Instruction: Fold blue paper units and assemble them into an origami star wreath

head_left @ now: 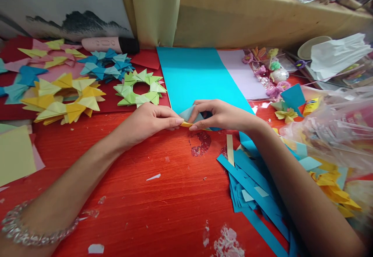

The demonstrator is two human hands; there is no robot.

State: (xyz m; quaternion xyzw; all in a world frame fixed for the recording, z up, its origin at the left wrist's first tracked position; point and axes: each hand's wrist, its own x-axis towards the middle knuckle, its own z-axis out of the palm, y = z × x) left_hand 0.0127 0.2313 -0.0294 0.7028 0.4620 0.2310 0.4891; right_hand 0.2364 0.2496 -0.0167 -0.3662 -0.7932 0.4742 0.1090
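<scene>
Over the near edge of the turquoise sheet (195,78), my two hands meet around a small folded piece of yellow paper (186,124). My left hand (155,121) pinches its left end between thumb and fingers. Curled over the right part is my right hand (220,115), with its thumb along the near edge and fingertips on top. A pale blue paper flap (186,113) shows just behind the fingers; I cannot tell if it belongs to the yellow piece. Most of the folded paper is hidden by the fingers.
Folded paper rings, a yellow one (65,97), a blue one (107,65) and a green one (140,88), lie at the left back. Blue paper strips (253,187) pile beside my right forearm. Yellow folded pieces (335,191) and plastic bags (329,121) crowd the right.
</scene>
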